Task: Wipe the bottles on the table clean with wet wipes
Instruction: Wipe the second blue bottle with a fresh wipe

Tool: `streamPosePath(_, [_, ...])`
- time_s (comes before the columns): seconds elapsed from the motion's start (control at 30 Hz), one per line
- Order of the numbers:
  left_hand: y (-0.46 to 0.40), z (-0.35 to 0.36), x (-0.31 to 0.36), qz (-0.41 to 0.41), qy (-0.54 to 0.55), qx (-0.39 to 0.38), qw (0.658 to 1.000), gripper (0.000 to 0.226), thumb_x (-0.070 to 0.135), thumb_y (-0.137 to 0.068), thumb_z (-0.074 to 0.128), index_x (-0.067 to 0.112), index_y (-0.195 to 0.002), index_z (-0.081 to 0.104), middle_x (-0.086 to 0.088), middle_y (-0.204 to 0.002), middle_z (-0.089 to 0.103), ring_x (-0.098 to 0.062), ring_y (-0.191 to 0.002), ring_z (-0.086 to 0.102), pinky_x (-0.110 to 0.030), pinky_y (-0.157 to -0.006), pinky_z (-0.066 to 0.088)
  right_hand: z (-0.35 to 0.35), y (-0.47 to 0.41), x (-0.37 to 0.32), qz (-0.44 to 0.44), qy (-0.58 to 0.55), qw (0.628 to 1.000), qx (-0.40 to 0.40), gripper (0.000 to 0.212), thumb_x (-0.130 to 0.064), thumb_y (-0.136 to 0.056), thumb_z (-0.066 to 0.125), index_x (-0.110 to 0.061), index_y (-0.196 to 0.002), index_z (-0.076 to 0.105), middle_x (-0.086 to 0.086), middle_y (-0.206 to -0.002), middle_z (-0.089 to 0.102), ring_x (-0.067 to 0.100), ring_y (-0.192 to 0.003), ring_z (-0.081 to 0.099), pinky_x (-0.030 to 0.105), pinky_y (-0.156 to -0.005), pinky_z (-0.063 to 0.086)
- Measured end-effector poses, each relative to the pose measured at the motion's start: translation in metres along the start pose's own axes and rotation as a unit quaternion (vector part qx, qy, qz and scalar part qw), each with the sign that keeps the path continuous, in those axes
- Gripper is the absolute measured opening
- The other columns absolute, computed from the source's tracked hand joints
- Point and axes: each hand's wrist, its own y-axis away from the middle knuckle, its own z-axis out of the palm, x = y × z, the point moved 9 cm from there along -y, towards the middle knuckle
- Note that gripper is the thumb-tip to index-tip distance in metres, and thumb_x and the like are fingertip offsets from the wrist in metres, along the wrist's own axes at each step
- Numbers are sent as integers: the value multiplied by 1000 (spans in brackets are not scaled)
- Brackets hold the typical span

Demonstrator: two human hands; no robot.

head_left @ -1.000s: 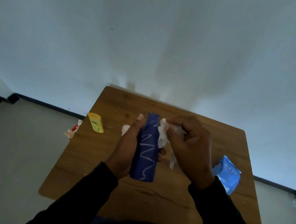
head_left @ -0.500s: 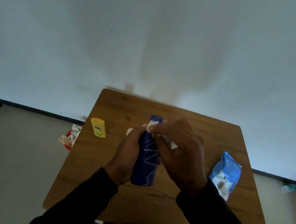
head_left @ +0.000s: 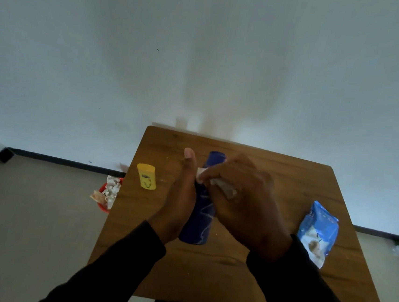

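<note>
Blue bottle: lower centre of the frame, held above the worktop, leaning slightly, its cap end toward the wall.
Look: dark blue cylinder with a pale zigzag line down its side; narrower at the neck, the cap edge just showing above the hands.
Left hand: fingers wrapped behind the bottle body, thumb straight up along its left side, gripping it.
Right hand: fingers curled, pinching a bunched white wet wipe against the bottle's neck.
Change: a second ago the wipe sat on the right side of the neck; now it has crossed to the front, nearer the left thumb.
Meaning: the wiping looks to be circling the neck, with the lower body probably left to do.
Yellow bottle: centre left, standing on the worktop, untouched.
Wipes pack: blue, right edge of the worktop.
</note>
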Motion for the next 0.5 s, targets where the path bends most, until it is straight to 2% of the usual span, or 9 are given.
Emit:
streamPosePath(0.07, [2,-3,5,18,-24,14,999,82,65,-91,7,9,-66,62,-10,-59,63,-16,-55,62,-21,-53,51,12,-3,-6,-9,27,999,-30,11,-9,-88,67,-18,-83,72,-5,-76,68,10,-76,53,18,-69,36])
streamPosePath(0.1, [2,-4,6,26,-41,19,999,83,66,-88,7,10,-71,66,-15,-63,66,-18,-58,65,-21,-55,53,10,-7,-1,11,38,999,-11,12,-11,-91,64,-19,-85,71,-6,-76,69,10,-76,51,19,-69,34])
streamPosePath(0.17, [1,-3,7,32,-62,17,997,85,66,-84,8,10,-81,71,-23,-74,69,-25,-65,67,-25,-58,55,2,-13,9,47,45,997,38,12,-10,-93,63,-17,-88,72,-5,-79,71,13,-77,53,23,-69,39])
streamPosePath(0.2, [2,-2,9,35,-61,12,997,83,66,-84,9,10,-79,70,-25,-72,67,-28,-64,65,-26,-57,54,2,-13,9,47,36,998,31,12,-10,-92,64,-18,-88,72,-6,-79,70,13,-77,53,22,-69,41])
streamPosePath(0.3, [4,-1,13,52,-69,6,996,81,65,-84,9,6,-71,63,-20,-65,61,-25,-60,61,-25,-56,50,12,-8,-2,19,18,999,-41,14,-12,-91,60,-21,-86,70,-10,-77,67,9,-75,48,16,-69,36])
streamPosePath(0.37, [4,-1,13,60,-79,5,995,79,63,-83,8,8,-73,64,-9,-64,68,-15,-61,66,-21,-59,52,7,-11,5,45,40,998,-9,13,-13,-93,60,-21,-89,71,-10,-81,69,11,-79,47,22,-67,40])
streamPosePath(0.43, [2,1,13,55,-75,-4,996,80,63,-83,8,6,-76,64,-11,-66,68,-20,-63,66,-20,-58,52,0,-14,10,61,29,998,13,11,-11,-91,65,-19,-91,72,-8,-81,70,11,-81,49,22,-65,40])
streamPosePath(0.5, [2,0,15,53,-75,2,996,83,66,-82,8,5,-73,64,-17,-67,64,-26,-65,63,-22,-59,52,9,-13,2,31,-5,998,-52,12,-11,-88,65,-21,-90,72,-10,-79,68,8,-78,48,18,-67,35])
